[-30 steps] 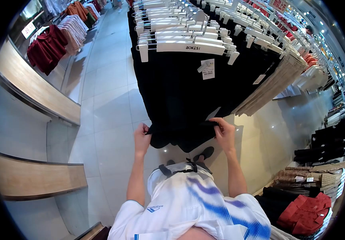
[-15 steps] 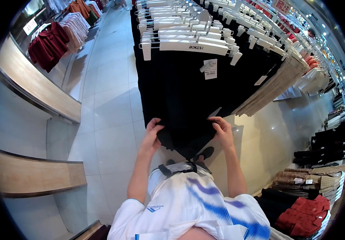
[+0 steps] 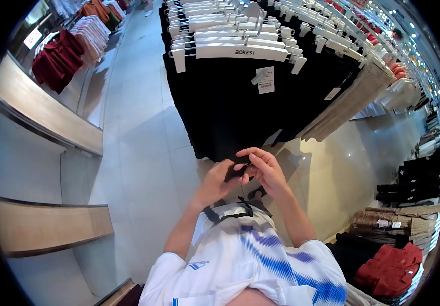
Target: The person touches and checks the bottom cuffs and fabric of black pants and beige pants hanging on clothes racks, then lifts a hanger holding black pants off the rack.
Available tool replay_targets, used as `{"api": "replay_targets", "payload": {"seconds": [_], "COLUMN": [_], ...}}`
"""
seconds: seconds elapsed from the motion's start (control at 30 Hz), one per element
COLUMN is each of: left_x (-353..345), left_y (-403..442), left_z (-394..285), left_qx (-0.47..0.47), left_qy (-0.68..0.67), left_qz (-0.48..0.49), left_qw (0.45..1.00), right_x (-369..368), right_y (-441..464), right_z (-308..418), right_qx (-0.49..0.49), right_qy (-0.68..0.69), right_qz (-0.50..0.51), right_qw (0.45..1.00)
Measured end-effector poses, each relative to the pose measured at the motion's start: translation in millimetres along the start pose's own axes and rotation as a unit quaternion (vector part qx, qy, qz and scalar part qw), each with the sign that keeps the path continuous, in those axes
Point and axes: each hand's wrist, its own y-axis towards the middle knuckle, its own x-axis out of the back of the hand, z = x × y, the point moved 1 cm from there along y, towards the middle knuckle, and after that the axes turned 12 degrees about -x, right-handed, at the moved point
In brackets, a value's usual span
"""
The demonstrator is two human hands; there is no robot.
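A long black garment [image 3: 215, 102] hangs in front of me from a white clip hanger [image 3: 243, 52] marked BOKESI. Whether it is trousers or a skirt I cannot tell. A white paper tag [image 3: 265, 80] is attached to its upper part. At the bottom end of the cloth, my left hand [image 3: 215, 183] is closed around gathered black fabric. Close beside it, my right hand [image 3: 267, 171] pinches the same fabric, its fingers bent and nearly touching the left ones. The hem is bunched and partly hidden between my hands.
More white hangers [image 3: 235, 25] with black clothes fill the rack behind. Beige garments [image 3: 342, 102] hang at its right. Wooden-edged shelves [image 3: 51, 227] stand at the left. Folded red clothing [image 3: 390, 268] lies lower right, and a maroon top [image 3: 59, 58] hangs upper left.
My hands have come together from either side of the hem, bunching the spread lower end of the black garment between them. The view has shifted slightly.
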Motion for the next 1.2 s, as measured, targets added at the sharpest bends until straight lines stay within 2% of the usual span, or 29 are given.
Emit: {"api": "replay_targets", "payload": {"seconds": [0.07, 0.13, 0.17, 0.2, 0.23, 0.3, 0.37, 0.4, 0.53, 0.6, 0.7, 0.77, 0.8, 0.93, 1.03, 1.2], "left_x": [-1, 8, 15, 23, 28, 39, 46, 48, 58, 64, 71, 75, 77, 86, 87, 90], "left_y": [-9, -7, -8, -6, -5, 3, 10, 11, 8, 3, -5, -9, -8, -11, -13, -16], "left_z": [22, 22, 20, 14, 14, 5, 0, -1, 0, 1, 4, 4, -2, -2, -1, 1], "left_qx": [0.002, 0.002, 0.021, 0.040, 0.065, 0.020, 0.025, 0.029, 0.014, 0.017, 0.015, 0.036, 0.056, 0.040, 0.051, 0.121], "left_qy": [0.014, 0.025, 0.000, -0.024, -0.060, -0.056, -0.069, -0.081, -0.100, -0.101, -0.104, -0.137, -0.137, -0.097, -0.107, -0.162], "left_qz": [-0.030, -0.053, -0.057, -0.062, -0.047, -0.004, 0.015, 0.034, 0.017, 0.020, 0.004, -0.039, -0.042, -0.043, -0.056, -0.150], "left_qw": [0.999, 0.998, 0.998, 0.997, 0.995, 0.998, 0.997, 0.996, 0.995, 0.995, 0.994, 0.989, 0.988, 0.994, 0.991, 0.968], "right_x": [-5, -5, 1, 6, 8, 8, 9, 9, 17, 23, 27, 29, 31, 37, 39, 40], "right_y": [0, -4, -4, -4, -3, -7, -8, -8, -12, -13, -14, -14, -15, -16, -16, -16], "right_z": [7, 12, 11, 10, 10, 11, 15, 15, 23, 26, 25, 23, 22, 21, 23, 22], "right_qx": [0.011, 0.033, 0.032, 0.043, 0.055, 0.042, 0.084, 0.146, 0.120, 0.159, 0.177, 0.178, 0.178, 0.179, 0.138, 0.150], "right_qy": [-0.021, -0.106, -0.106, -0.199, -0.290, -0.335, -0.589, -0.604, -0.596, -0.643, -0.658, -0.639, -0.621, -0.586, -0.572, -0.552], "right_qz": [-0.010, -0.069, -0.069, -0.079, -0.088, -0.114, -0.138, -0.164, -0.141, -0.150, -0.152, -0.146, -0.142, -0.124, -0.120, -0.073], "right_qw": [1.000, 0.991, 0.992, 0.976, 0.951, 0.934, 0.791, 0.766, 0.781, 0.734, 0.716, 0.734, 0.750, 0.780, 0.800, 0.817]}}
